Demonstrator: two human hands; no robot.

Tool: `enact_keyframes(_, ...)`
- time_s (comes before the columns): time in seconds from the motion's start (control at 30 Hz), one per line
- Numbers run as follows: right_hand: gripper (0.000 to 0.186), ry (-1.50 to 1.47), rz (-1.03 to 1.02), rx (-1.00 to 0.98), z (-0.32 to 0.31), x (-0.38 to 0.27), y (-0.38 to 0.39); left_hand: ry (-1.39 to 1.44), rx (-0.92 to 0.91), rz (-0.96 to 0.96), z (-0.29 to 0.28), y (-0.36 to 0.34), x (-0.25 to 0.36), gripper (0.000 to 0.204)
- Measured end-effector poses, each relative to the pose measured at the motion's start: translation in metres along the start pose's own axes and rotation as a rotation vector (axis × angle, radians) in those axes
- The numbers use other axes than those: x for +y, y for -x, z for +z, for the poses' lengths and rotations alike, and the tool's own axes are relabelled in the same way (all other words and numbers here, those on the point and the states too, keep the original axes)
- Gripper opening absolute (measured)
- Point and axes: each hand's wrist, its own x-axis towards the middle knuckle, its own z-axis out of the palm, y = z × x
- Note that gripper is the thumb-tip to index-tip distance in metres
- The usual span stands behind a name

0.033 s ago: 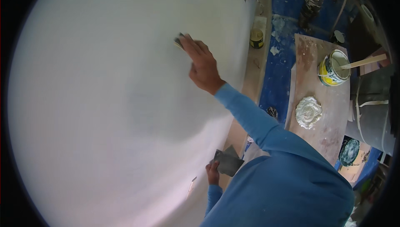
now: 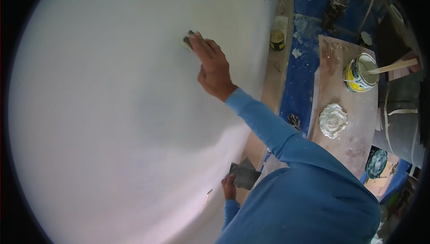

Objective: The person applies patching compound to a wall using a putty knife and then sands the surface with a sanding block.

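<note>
Against a broad white wall my right hand is stretched out, fingers together. It grips a small dark flat spreader with a pale yellowish edge, pressed to or very near the wall; most of it is covered by the fingers. Lower down, close to my body, my left hand is closed on the corner of a thin grey plate, held clear of the wall. The plate looks like two overlapping pieces, and its handle, if any, is not visible.
On a stained board at the right lie a mound of white filler and an open can with a wooden stick. A small tin stands by the wall's foot. Another person's patterned trouser leg is at the top, above blue sheeting.
My right hand has slid a little to the left along the wall with the spreader. My left hand and its plate stay almost where they were.
</note>
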Motion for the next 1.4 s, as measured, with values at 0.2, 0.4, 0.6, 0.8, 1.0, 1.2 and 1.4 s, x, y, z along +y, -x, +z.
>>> enact_keyframes(0.2,0.071,0.138,-0.128,0.096,0.05,-0.001,-0.029,-0.036,0.208,-0.083,-0.043,0.013,-0.024,0.025)
enact_keyframes(0.4,0.062,0.248,-0.151,-0.001,0.047,-0.017,-0.007,-0.152,0.241,0.015,-0.05,0.025,-0.037,0.022)
enact_keyframes(0.6,0.086,0.184,0.047,0.023,0.044,-0.005,-0.029,-0.057,0.202,-0.051,-0.03,0.026,-0.032,0.015)
enact_keyframes(0.8,0.084,0.187,0.026,0.066,0.049,-0.008,-0.027,-0.001,0.21,-0.065,-0.02,0.033,-0.029,0.019)
enact_keyframes(1.0,0.084,0.208,0.033,-0.002,0.048,-0.023,-0.019,-0.131,0.275,0.012,-0.018,0.031,-0.026,0.019)
enact_keyframes(1.2,0.078,0.243,-0.016,-0.007,0.044,-0.026,-0.022,-0.278,0.228,0.019,-0.011,0.026,-0.018,0.022)
enact_keyframes(1.4,0.072,0.201,-0.028,0.017,0.043,-0.021,-0.023,-0.207,0.185,0.031,-0.02,0.014,-0.033,0.023)
